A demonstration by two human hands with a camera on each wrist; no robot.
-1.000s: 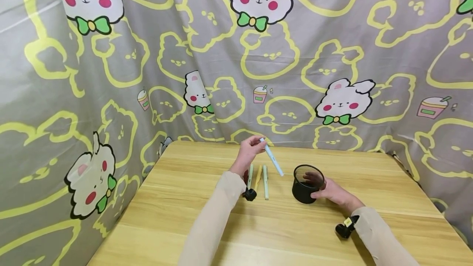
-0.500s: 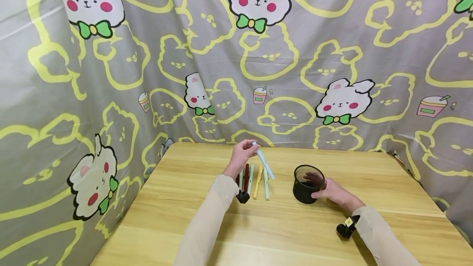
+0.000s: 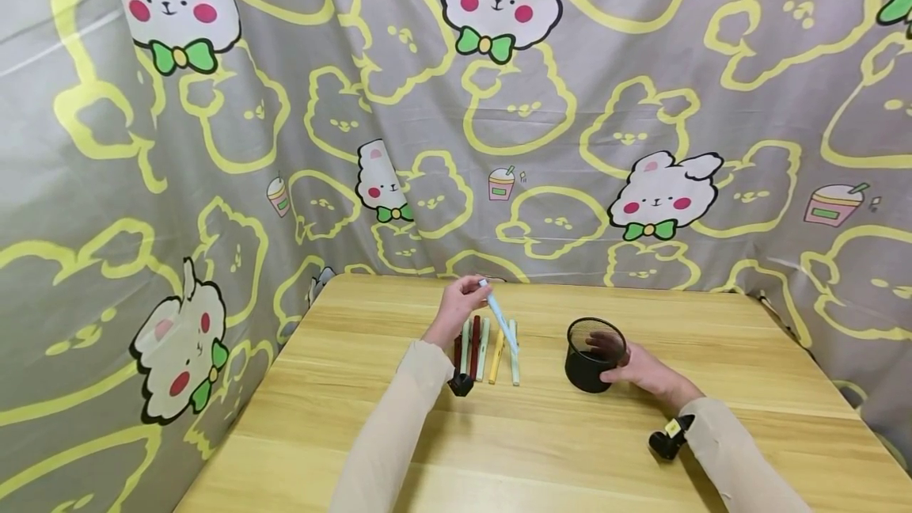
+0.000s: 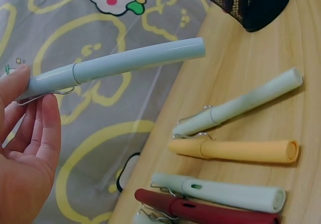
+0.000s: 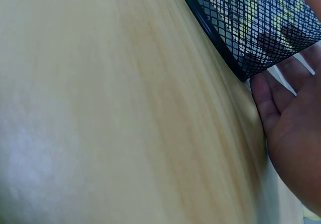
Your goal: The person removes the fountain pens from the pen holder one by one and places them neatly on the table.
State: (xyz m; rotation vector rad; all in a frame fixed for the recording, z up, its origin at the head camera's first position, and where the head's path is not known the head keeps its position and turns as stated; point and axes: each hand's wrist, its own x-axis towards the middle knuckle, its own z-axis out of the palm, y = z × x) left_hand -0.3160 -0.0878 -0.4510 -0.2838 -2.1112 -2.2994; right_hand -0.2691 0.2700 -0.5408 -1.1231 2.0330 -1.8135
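Note:
My left hand (image 3: 454, 309) pinches a light blue pen (image 4: 135, 61) by its clip end, between thumb and fingers. In the head view its far end slants down over a row of pens. That row has a pale green pen (image 4: 246, 101), a yellow pen (image 4: 241, 150), another pale green pen (image 4: 235, 190) and a dark red pen (image 4: 205, 210), with more at the left partly behind my wrist. To the right, my right hand (image 3: 647, 374) grips the side of a black mesh pen holder (image 3: 587, 370), which stands upright. Fingers show through the mesh.
A wooden table (image 3: 556, 450) carries everything. Behind it and at the left hangs a grey patterned curtain (image 3: 427, 117). Small black cameras (image 3: 666, 442) sit on both wrists.
My left hand has moved left with the light blue pen, whose lower end has shifted from near the holder to above the row. My right hand stays on the pen holder.

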